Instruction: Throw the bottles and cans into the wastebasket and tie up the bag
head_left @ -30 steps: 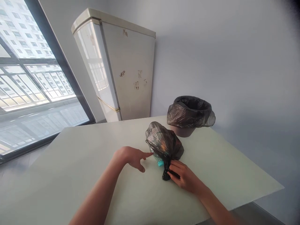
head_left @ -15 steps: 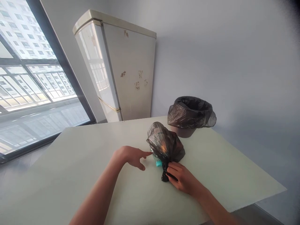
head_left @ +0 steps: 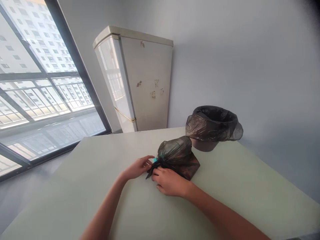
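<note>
A filled black garbage bag [head_left: 176, 151], thin and see-through in places, lies on the table with its gathered neck pointing left. Something teal, a bottle cap [head_left: 155, 160], shows beside the neck; a reddish-dark shape is dimly visible inside the bag. My left hand [head_left: 137, 167] is at the left end of the neck, fingers and thumb closing on the plastic near the cap. My right hand [head_left: 170, 181] is closed over the near side of the neck, its fingertips partly hidden in the black plastic.
Behind the bag to the right stands a trash bin [head_left: 205, 145] with a black liner [head_left: 212, 133] folded over its rim. The pale table [head_left: 100, 166] reaches a wall at the right. Beyond its far edge are a white refrigerator [head_left: 150, 66] and a large window [head_left: 50, 83].
The garbage bag has turned so its neck points left instead of toward me. My right hand has moved left with the neck, and my left hand has gone from pointing to gripping there.
</note>
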The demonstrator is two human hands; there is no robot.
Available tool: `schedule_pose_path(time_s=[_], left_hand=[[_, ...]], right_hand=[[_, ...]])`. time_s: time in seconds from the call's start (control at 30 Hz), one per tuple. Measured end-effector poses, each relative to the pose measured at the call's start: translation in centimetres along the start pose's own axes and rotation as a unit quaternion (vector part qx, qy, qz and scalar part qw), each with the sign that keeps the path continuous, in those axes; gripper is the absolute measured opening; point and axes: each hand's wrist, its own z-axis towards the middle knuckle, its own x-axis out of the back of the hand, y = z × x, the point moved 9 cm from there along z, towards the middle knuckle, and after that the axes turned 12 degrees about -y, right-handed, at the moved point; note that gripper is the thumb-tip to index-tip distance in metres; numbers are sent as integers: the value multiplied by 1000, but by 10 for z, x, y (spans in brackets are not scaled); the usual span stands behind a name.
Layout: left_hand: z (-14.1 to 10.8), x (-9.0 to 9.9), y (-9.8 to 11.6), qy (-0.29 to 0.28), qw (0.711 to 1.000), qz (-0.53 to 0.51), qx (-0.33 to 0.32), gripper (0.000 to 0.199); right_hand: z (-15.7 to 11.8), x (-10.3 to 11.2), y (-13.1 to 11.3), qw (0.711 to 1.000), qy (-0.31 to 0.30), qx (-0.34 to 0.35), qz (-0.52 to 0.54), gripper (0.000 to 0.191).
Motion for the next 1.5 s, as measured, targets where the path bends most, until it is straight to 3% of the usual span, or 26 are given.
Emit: schedule_pose_path(time_s=[0.1,0.23,0.3,0.37,0.47,0.6,0.7,0.77,0.87,0.93,1.07,1.17,1.4,1.5], left_hand=[[-11,-1,-12,80,995,-45,-30,50],[-8,-13,-15,130,991,-34,-22,50],[-2,-21,-15,152,988,-13,-2,48],[0,-25,-9,184,983,9,-1,39],[-3,-28,8,212,975,-22,-63,38],[-16,-21,17,220,954,-152,-134,45],[-21,-16,10,230,950,-173,-124,46],[-18,-20,7,217,960,-143,-109,34],[-9,-33,5,189,973,-101,-87,38],[-7,-38,4,210,972,-85,-69,43],[-13,-32,8,287,954,-57,-67,23],[-18,-26,11,297,951,-28,-78,11],[-26,-23,17,289,951,77,-85,24],[-26,-26,25,270,946,135,-120,24]], right_hand=[[-8,28,2,997,55,18,48,8],[-39,64,39,980,188,-55,30,11],[-47,65,54,978,195,-78,6,7],[-46,57,61,981,172,-84,-17,18],[-39,45,59,985,151,-80,-38,14],[-38,47,51,974,212,-39,69,26],[-42,51,55,954,255,-29,154,31],[-45,52,60,942,269,-35,196,28],[-45,48,64,933,253,-35,253,21],[-42,44,63,936,226,-25,270,17],[-40,47,53,943,191,19,271,17],[-44,55,54,941,188,21,280,18],[-59,64,76,925,132,-19,356,19],[-67,66,97,896,173,-49,406,20]])
